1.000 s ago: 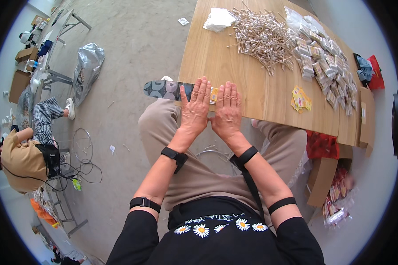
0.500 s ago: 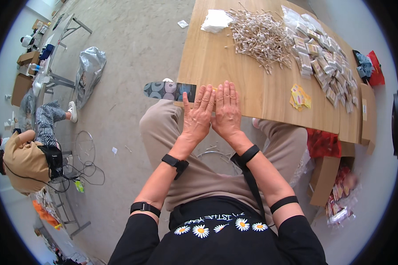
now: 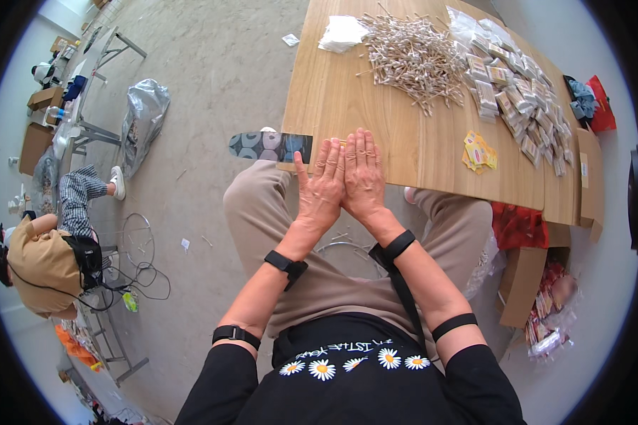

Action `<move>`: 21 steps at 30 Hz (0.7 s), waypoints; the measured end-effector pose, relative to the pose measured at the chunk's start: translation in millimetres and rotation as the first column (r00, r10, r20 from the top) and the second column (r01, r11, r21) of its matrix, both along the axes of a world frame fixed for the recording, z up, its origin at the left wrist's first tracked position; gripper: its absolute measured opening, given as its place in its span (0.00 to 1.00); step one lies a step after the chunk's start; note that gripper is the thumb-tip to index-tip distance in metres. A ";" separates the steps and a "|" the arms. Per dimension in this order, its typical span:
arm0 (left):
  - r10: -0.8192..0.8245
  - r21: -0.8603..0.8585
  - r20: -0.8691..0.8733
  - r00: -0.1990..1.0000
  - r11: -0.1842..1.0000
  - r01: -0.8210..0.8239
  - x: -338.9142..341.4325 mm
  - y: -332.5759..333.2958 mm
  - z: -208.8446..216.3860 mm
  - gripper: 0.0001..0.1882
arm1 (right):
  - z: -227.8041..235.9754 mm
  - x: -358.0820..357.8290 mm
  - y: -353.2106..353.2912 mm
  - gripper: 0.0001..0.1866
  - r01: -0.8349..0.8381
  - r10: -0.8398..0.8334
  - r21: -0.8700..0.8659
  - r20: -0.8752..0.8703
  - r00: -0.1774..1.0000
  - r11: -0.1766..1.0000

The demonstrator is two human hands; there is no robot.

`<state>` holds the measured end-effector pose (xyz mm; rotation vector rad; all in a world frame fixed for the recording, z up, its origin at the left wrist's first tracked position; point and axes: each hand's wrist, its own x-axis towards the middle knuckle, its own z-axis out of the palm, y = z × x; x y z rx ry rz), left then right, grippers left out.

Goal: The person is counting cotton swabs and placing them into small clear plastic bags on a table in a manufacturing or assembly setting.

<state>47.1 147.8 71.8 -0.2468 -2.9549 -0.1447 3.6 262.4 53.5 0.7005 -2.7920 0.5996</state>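
My left hand (image 3: 322,185) and my right hand (image 3: 363,173) lie side by side, palms down, at the near edge of the wooden table (image 3: 333,92). Their fingers are stretched out flat, and the inner edges of the two hands touch. A sliver of yellow shows at the fingertips; what lies under the hands is hidden. Left of my left hand, a dark patterned strip (image 3: 262,146) juts past the table's left edge. Small yellow printed cards (image 3: 479,152) sit to the right. Beyond the hands is a heap of loose cotton swabs (image 3: 412,60).
Packed swab bundles (image 3: 521,99) are piled at the table's right, white sheets (image 3: 342,33) at its far left. Cardboard boxes (image 3: 521,283) stand by the right wall. On the left, a seated person (image 3: 46,265) is beside a long bench; a grey plastic bag (image 3: 145,117) rests on the floor.
My hands have stayed flat, with the left drawn slightly closer to the right. The view has shifted a little. At the far left, the person's posture differs slightly.
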 end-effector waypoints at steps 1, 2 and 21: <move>-0.001 -0.001 0.000 1.000 1.000 0.001 0.3 -0.3 0.0 0.41 | 0.4 0.1 0.0 0.48 0.001 -0.001 -0.001 0.000 1.000 1.000; -0.007 0.019 0.003 1.000 1.000 0.007 0.5 -1.1 -0.1 0.43 | 0.9 0.1 0.0 0.48 0.005 -0.005 0.012 0.009 1.000 1.000; 0.057 0.140 0.100 0.993 0.988 -0.070 -8.6 -19.5 14.9 0.52 | 11.5 2.4 -1.6 0.47 0.026 -0.029 0.122 0.017 0.999 0.992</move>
